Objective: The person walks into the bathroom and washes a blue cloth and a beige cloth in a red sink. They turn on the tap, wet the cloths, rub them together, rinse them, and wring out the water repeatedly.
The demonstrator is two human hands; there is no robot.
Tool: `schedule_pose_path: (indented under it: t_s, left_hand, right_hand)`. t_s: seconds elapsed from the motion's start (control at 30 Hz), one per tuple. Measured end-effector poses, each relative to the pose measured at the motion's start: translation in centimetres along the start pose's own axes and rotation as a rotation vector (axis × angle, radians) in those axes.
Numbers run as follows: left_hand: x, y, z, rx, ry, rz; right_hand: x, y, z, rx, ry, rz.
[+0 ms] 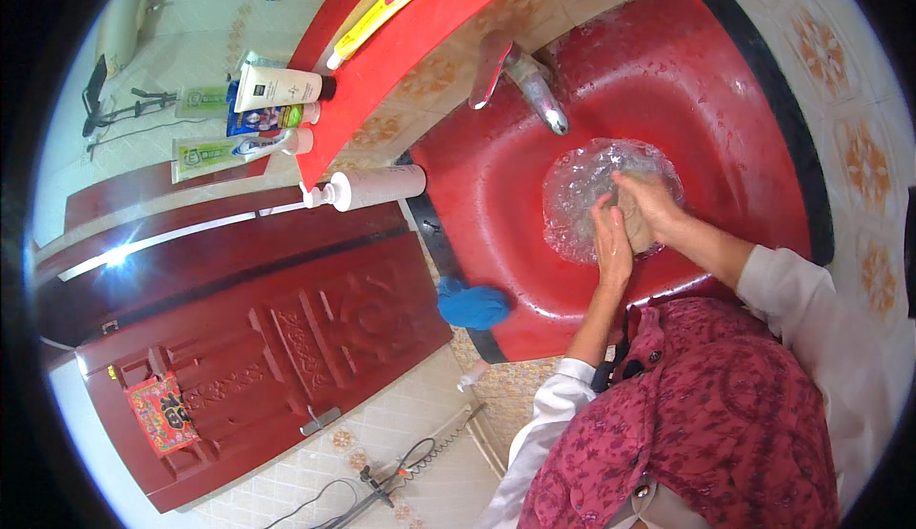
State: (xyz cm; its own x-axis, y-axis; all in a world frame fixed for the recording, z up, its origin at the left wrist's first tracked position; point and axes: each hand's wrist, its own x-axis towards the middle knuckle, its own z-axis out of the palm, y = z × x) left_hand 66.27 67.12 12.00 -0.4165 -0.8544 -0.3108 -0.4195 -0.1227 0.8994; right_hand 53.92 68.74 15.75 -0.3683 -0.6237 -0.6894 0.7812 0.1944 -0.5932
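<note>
Both my hands are low in a red washbasin [494, 214], over a round pool of clear, bubbly water [583, 178] at its bottom. Between them is a beige, limp-looking item [634, 223], perhaps a cloth; the fingers partly hide it. My left hand [613, 239] presses against its left side. From the right, my right hand [653, 203] grips its other side, fingertips near the water. The chrome faucet [540, 92] points down over the basin, with no stream visible from its spout. A crumpled blue cloth [474, 305] hangs over the basin's dark left rim.
A white pump bottle [379, 187] stands at the basin's left corner. Above it, a red shelf [401, 57] bears a yellow toothpaste tube [379, 17], a white tube [279, 88] and a toothbrush [265, 144] beside a mirror. A dark red door [286, 357] is at left.
</note>
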Motion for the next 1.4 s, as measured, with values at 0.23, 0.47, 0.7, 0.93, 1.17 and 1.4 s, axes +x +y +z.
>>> schedule_pose_path:
  t_s: [0.23,0.47,0.7,0.93,1.17,1.4]
  left_hand:
    - [2.9,-3.1,-0.5,0.712,-0.060,0.475]
    - [4.6,-5.7,-0.2,1.022,-0.229,0.524]
    - [6.7,-5.2,-0.2,1.033,-0.186,0.644]
    - [8.3,-4.7,0.1,1.092,-0.247,0.656]
    - [10.5,-3.0,0.6,1.144,-0.517,0.666]
    - [10.9,-3.4,1.7,1.225,-0.524,0.723]
  right_hand:
    - [-0.3,-13.0,-6.4,-0.713,0.167,-0.661]
    - [3.7,-13.5,-11.4,-1.574,0.549,-1.311]
    - [4.2,-13.1,-11.3,-1.600,0.555,-1.435]
    - [3.7,-13.2,-10.9,-1.578,0.572,-1.451]
    - [4.0,-13.1,-10.9,-1.563,0.588,-1.478]
    - [3.9,-13.0,-10.9,-1.560,0.597,-1.462]
